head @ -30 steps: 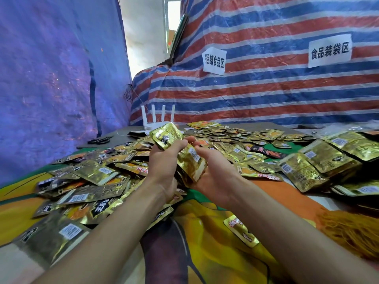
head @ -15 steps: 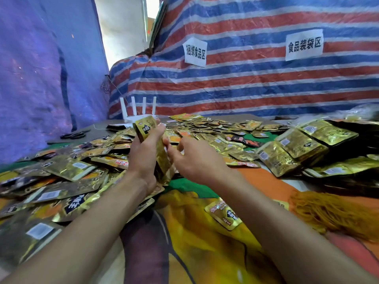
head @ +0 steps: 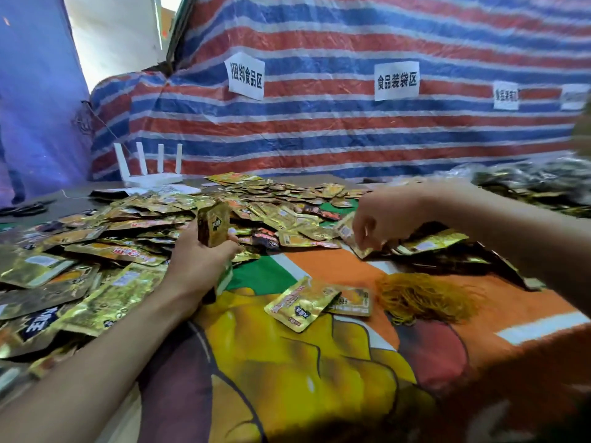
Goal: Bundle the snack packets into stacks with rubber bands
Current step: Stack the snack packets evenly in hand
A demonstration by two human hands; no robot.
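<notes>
Gold foil snack packets (head: 105, 247) lie spread in a big heap over the left and far side of the table. My left hand (head: 198, 263) grips a small upright stack of packets (head: 212, 223) at centre left. Further right, my right hand (head: 380, 219) pinches one loose packet (head: 350, 235) at the edge of the heap. A tangle of orange-yellow rubber bands (head: 422, 297) sits on the cloth below my right forearm. Two single packets (head: 303, 303) lie near the middle of the cloth.
A colourful printed cloth (head: 287, 362) covers the table. A white router with antennas (head: 150, 177) stands at the back left, and scissors (head: 25, 209) lie at the far left. A striped tarp with paper labels (head: 396, 79) forms the back wall. Dark packets (head: 537, 183) pile up far right.
My right hand has left the stack and reached out to the right, where it now pinches a loose packet. My left hand still holds the stack. The camera has turned right.
</notes>
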